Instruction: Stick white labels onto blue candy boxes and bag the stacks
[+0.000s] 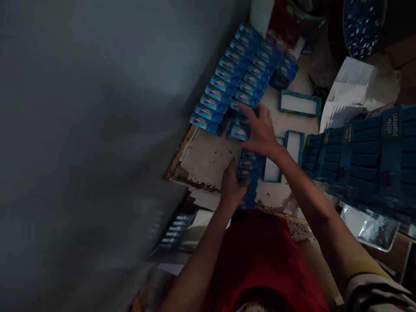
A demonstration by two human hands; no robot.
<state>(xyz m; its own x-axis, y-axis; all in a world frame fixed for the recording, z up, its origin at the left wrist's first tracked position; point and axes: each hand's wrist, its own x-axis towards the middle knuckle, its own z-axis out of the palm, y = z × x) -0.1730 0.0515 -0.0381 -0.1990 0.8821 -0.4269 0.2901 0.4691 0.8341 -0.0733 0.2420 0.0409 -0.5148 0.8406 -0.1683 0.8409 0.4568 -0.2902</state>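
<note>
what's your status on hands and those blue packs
Left hand on near row of blue packs, grip unclear. Right hand open over loose packs. Open trays alongside, not blocking.

Position: head-worn, above the worktable (208, 160).
Facing: forward and steeply down, frame tilted sideways.
Nearness: close to the worktable.
Overlap: single view.

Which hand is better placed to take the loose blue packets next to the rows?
Right. The right hand is spread directly over the loose packets, fingers open; the left hand sits nearer the body, against the stack.
</note>
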